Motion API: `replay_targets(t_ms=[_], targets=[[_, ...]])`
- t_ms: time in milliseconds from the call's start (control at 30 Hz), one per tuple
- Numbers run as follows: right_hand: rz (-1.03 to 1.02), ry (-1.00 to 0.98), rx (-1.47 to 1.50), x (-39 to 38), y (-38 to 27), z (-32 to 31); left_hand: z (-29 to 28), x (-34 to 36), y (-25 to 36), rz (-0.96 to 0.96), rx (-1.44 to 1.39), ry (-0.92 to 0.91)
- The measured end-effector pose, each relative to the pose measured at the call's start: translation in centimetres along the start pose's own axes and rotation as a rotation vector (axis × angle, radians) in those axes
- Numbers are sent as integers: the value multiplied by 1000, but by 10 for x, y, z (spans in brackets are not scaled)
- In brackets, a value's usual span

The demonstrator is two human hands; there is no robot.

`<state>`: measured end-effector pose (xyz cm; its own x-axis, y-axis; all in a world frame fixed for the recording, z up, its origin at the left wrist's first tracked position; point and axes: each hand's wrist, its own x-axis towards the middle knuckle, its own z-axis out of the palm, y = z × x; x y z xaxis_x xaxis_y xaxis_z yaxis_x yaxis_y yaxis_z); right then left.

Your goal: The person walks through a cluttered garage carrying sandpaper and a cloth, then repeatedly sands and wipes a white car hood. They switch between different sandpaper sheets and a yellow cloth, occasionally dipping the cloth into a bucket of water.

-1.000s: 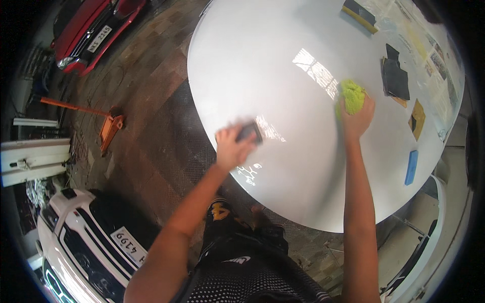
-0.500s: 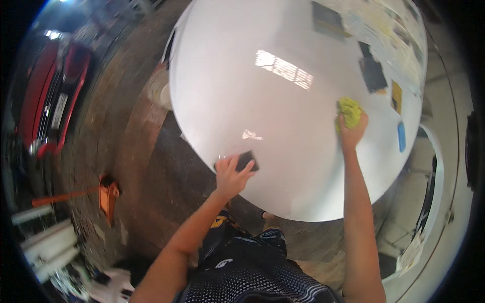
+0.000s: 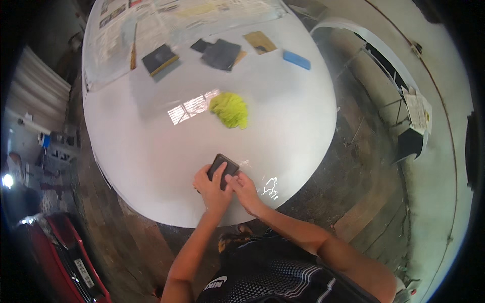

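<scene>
The left hand (image 3: 214, 193) grips a flat dark block (image 3: 229, 165), its fingers spread over the top and side. The right hand (image 3: 244, 191) is closed in beside it, fingers bent together at the block's right edge; whether they pinch the block or merely rest against it, I cannot tell. The block sits over the near part of a glossy white panel (image 3: 151, 151), and whether its underside touches the paint is hidden. With the hold seemingly resting mainly on the left hand, a loosened finger could let the block tip, and a hard corner landing on that shine could mark it. Grit caught beneath the block could score the surface if it were pressed and slid. Just beyond, a crumpled yellow-green cloth (image 3: 230, 110) lies loose, well apart from both hands; anything trapped in its folds could scratch too if it were dragged. Farther out lie dark sheets (image 3: 222, 54), a dark block with a yellow edge (image 3: 160, 59), a tan sheet (image 3: 258, 41) and a blue block (image 3: 297, 59); the blue one, nearest the panel's right edge, could drop off if knocked. Newspaper under plastic film (image 3: 177, 19) covers the far end.
</scene>
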<state>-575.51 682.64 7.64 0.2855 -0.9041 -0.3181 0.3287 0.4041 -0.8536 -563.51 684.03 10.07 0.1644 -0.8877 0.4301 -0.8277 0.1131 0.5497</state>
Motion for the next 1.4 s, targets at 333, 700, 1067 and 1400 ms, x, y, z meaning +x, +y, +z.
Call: replay_targets(t_ms=[333,700,1067,1400], targets=[[180,-200,20,25,-76,-138,57,7,87,-331,-446,-106],[174,-37,205,23,-63,-126,80,6,105,-31,15,-109],[24,371,283,2,-34,-147,77,55,75,226,-238,-324],[-89,673,233,-110,-56,-278,292,364,139,539,105,-298]])
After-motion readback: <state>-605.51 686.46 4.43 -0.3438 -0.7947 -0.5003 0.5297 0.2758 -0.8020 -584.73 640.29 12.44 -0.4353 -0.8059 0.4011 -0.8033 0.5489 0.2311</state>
